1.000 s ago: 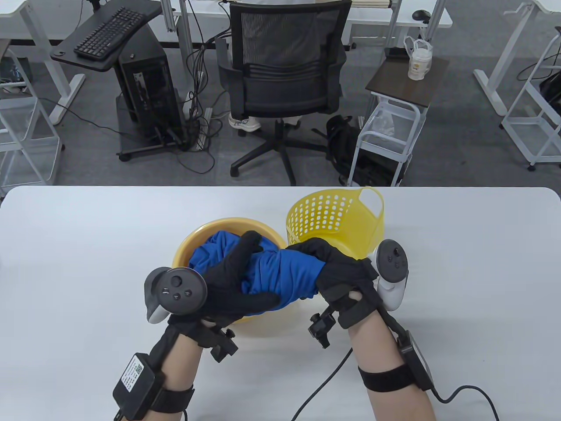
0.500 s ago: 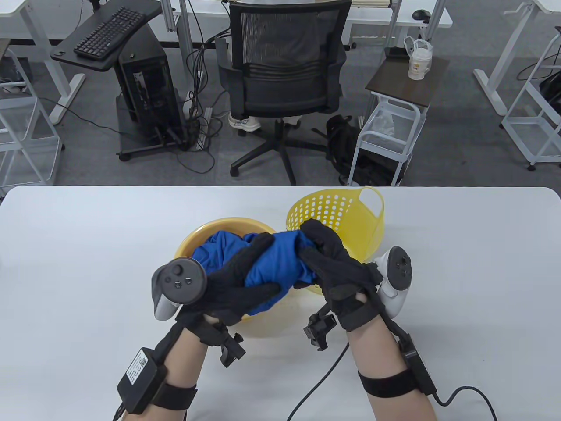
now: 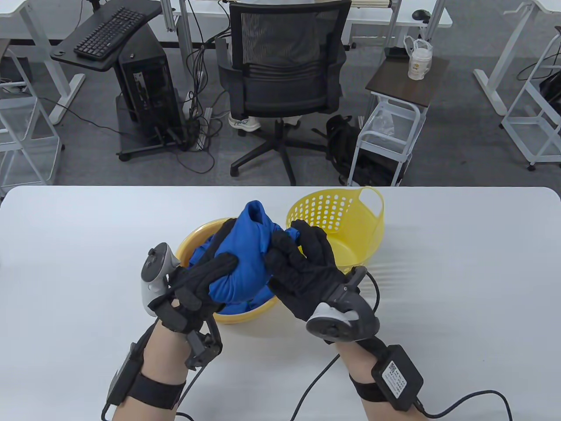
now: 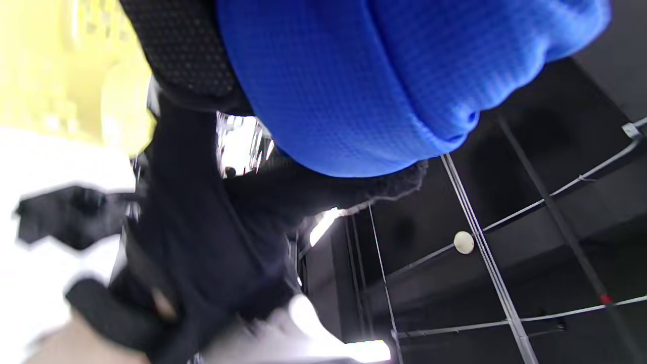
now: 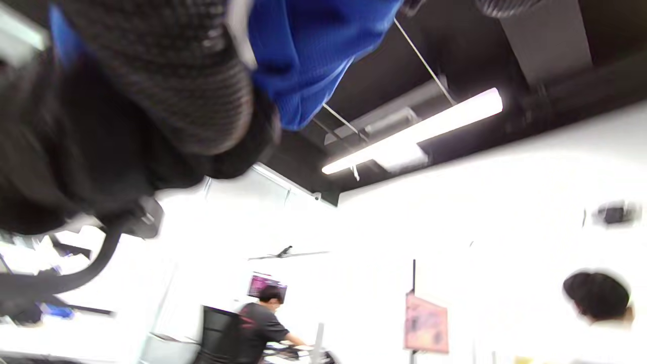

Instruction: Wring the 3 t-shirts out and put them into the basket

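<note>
Both hands hold a bunched blue t-shirt (image 3: 245, 258) above the yellow basin (image 3: 193, 245) near the table's middle. My left hand (image 3: 199, 280) grips its lower left part, fingers curled round the cloth. My right hand (image 3: 298, 263) grips the right side, palm turned up, tracker toward the camera. The shirt's top end sticks up between them. More blue cloth (image 3: 204, 252) lies in the basin. The yellow perforated basket (image 3: 346, 219) stands just right of the basin and looks empty. The left wrist view shows the blue shirt (image 4: 364, 86) held by black gloved fingers (image 4: 182, 55); the right wrist view shows the shirt (image 5: 308, 45) too.
The white table (image 3: 460, 285) stretches to both sides of the basin and basket. A black cable (image 3: 315, 386) runs across it from my right wrist. Beyond the far edge stand a black office chair (image 3: 280, 79) and a small cart (image 3: 394, 127).
Both hands have rotated in opposite directions, twisting the shirt: the right palm now faces up and the left tracker has swung left. The bundle stands more upright and sits slightly farther back.
</note>
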The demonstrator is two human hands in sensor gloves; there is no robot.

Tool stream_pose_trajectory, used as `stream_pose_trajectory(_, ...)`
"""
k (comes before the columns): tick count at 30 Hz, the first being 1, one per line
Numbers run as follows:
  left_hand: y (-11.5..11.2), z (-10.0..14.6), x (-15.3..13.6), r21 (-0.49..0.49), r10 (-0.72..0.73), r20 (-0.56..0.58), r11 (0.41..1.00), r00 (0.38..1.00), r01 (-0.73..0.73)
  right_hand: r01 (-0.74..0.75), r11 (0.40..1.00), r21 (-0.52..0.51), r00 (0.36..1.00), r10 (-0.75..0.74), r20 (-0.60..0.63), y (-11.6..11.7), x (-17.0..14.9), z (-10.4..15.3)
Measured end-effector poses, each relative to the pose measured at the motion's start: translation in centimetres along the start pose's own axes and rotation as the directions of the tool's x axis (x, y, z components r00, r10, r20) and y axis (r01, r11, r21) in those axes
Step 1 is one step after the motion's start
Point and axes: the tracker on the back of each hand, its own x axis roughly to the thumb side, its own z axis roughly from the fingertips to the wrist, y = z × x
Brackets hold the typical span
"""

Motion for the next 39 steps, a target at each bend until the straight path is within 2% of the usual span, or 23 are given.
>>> stream_pose_trajectory(2,-0.3,-0.4,-0.5,-0.043,-0.017,-0.08,0.999,0.997,0.014,-0.122,0.992,-0.036,0.992,0.122,0.01,0.2,0.4,0.1)
stream_pose_trajectory(3,-0.2,-0.5,-0.7,-0.063,-0.097,-0.129,0.994,0.987,0.089,-0.186,0.981,-0.059,0.982,0.188,0.028,0.3,0.4,0.2)
stream_pose_trajectory(5,-0.2,-0.6,-0.9,-0.065,-0.177,-0.156,0.983,0.972,0.169,-0.28,0.958,-0.07,0.959,0.283,0.036,0.6,0.4,0.6)
stream_pose_trajectory(7,-0.1,-0.8,-0.9,-0.089,-0.247,-0.214,0.969,0.945,0.233,-0.311,0.944,-0.111,0.945,0.319,0.066,1.1,0.4,0.9)
stream_pose_trajectory(8,0.0,-0.9,-1.2,-0.154,-0.278,-0.245,0.957,0.929,0.246,-0.322,0.929,-0.182,0.938,0.339,0.072,0.9,0.6,1.1)
stream_pose_trajectory(9,0.1,-1.0,-1.3,-0.2,-0.259,-0.224,0.956,0.94,0.216,-0.327,0.93,-0.17,0.933,0.346,0.098,0.9,0.8,0.9)
stream_pose_trajectory(10,0.2,-1.0,-1.3,-0.197,-0.224,-0.223,0.964,0.949,0.182,-0.332,0.927,-0.176,0.927,0.355,0.12,0.5,1.0,0.9)
stream_pose_trajectory(12,0.0,-1.0,-1.0,-0.245,-0.257,-0.206,0.948,0.944,0.205,-0.289,0.939,-0.184,0.934,0.319,0.16,0.0,1.2,0.8)
stream_pose_trajectory(15,-0.3,-1.0,-0.7,-0.262,-0.269,-0.187,0.941,0.945,0.216,-0.198,0.962,-0.186,0.95,0.235,0.205,-0.8,1.3,0.6)
stream_pose_trajectory(16,-0.3,-1.0,-0.7,-0.276,-0.258,-0.19,0.94,0.947,0.201,-0.125,0.977,-0.174,0.96,0.163,0.227,-0.9,1.1,0.4)
stream_pose_trajectory(19,-0.1,-0.9,-0.8,-0.287,-0.242,-0.196,0.941,0.95,0.18,-0.011,0.992,-0.129,0.98,0.037,0.196,-0.9,0.8,0.2)
stream_pose_trajectory(22,0.5,-0.8,-1.3,-0.236,-0.145,-0.207,0.967,0.968,0.095,-0.035,0.991,-0.128,0.99,0.052,0.133,-0.8,0.8,0.2)
stream_pose_trajectory(23,0.8,-0.7,-1.4,-0.199,-0.11,-0.203,0.978,0.973,0.069,-0.089,0.989,-0.117,0.991,0.099,0.088,-0.7,0.9,0.1)
stream_pose_trajectory(25,0.9,-0.6,-1.5,-0.138,-0.114,-0.19,0.986,0.975,0.088,-0.155,0.981,-0.12,0.986,0.161,0.042,-0.4,0.6,0.2)
stream_pose_trajectory(26,0.8,-0.6,-1.5,-0.126,-0.14,-0.183,0.985,0.973,0.118,-0.14,0.986,-0.086,0.99,0.142,0.016,-0.1,0.1,0.2)
stream_pose_trajectory(31,0.0,-1.2,-1.7,-0.125,-0.214,-0.164,0.973,0.963,0.195,-0.074,0.992,-0.098,0.997,0.072,-0.023,0.8,-1.7,0.9)
stream_pose_trajectory(33,-0.7,-1.6,-1.8,-0.16,-0.248,-0.174,0.962,0.953,0.222,-0.079,0.996,-0.047,0.996,0.077,-0.055,0.9,-2.1,0.9)
stream_pose_trajectory(35,-1.9,-1.9,-1.3,-0.178,-0.392,-0.159,0.914,0.906,0.364,-0.049,0.998,-0.036,0.995,0.046,-0.084,1.0,-2.9,1.0)
stream_pose_trajectory(36,-2.8,-2.0,-0.9,-0.168,-0.508,-0.153,0.859,0.848,0.484,-0.046,0.999,-0.026,0.994,0.043,-0.102,1.0,-3.3,1.1)
stream_pose_trajectory(39,-4.4,-2.3,-0.7,-0.15,-0.688,-0.138,0.725,0.712,0.672,-0.078,0.997,0.008,0.99,0.078,-0.119,1.0,-3.8,1.3)
